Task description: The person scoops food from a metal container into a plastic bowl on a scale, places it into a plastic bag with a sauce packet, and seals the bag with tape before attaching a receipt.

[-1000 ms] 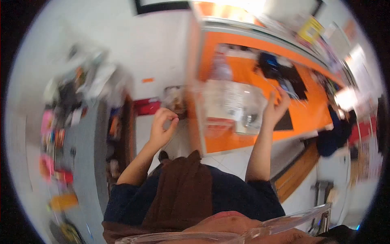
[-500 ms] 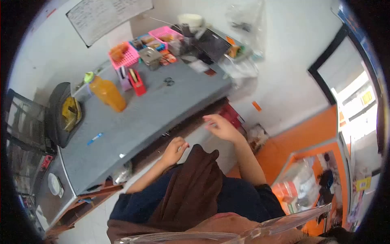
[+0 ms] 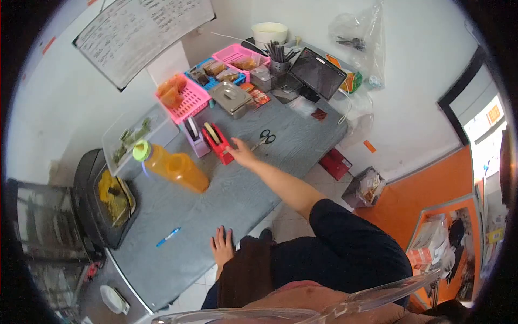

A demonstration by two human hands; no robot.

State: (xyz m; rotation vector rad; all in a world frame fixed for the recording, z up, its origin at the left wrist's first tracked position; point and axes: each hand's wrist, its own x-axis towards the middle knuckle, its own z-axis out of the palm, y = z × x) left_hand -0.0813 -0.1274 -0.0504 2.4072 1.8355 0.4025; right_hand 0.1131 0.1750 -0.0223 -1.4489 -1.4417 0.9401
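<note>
My right hand [image 3: 241,153] is stretched out across the grey bench [image 3: 232,200], its fingertips touching the near end of the red tape dispenser [image 3: 218,141]. The grip looks loose and narrow there, fingers resting on the dispenser rather than wrapped around it. The dispenser sits mid-bench, just right of a purple dispenser [image 3: 192,135] and just left of the black-handled scissors [image 3: 264,138], which lie flat on the bench. My left hand [image 3: 222,249] lies flat at the near edge of the bench, fingers spread, holding nothing. To the left of the dispenser lies an orange bottle [image 3: 171,166] with a green cap, on its side. A blue pen [image 3: 168,236] lies nearer, left of my left hand. Farther off stand pink baskets [image 3: 187,97], a steel lidded container [image 3: 230,98] and a tablet [image 3: 317,72] propped upright. A black tray [image 3: 91,202] sits at the far left.
</note>
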